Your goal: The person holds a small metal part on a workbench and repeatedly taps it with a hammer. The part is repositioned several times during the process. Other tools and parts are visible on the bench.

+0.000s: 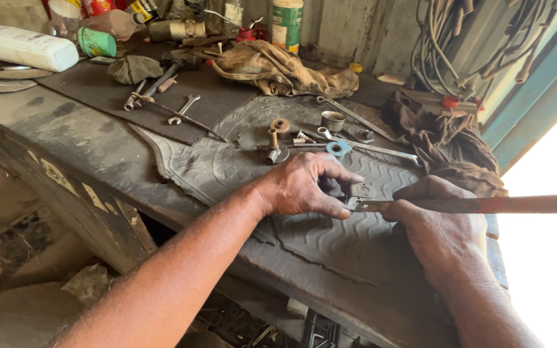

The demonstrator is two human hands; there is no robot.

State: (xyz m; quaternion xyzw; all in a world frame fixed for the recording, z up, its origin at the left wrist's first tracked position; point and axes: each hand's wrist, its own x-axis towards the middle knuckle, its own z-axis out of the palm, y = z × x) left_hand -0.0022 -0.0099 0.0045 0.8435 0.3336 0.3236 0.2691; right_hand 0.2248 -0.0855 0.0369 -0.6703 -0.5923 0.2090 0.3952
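Steadying a long rusty metal bar [485,205] on a grooved rubber mat [240,167] at the bench's near edge.

The right hand [436,225] wraps the bar from behind, fingers closed round it; the left hand [307,187], at nine o'clock of it, pinches the bar's tip [356,204] between thumb and curled fingers. The bar looks stiff, heavy and rough rather than slippery, so mid-shaft seems the surest hold. Spanners [362,147] lie at twelve o'clock.

Worn metal, rubber and cloth

A rusty, matt metal rod [485,205] is seen over a ribbed, dusty rubber mat [227,167]; crumpled, stained cloth [278,69] and 1 glossy plastic bottle [24,48] are shown.
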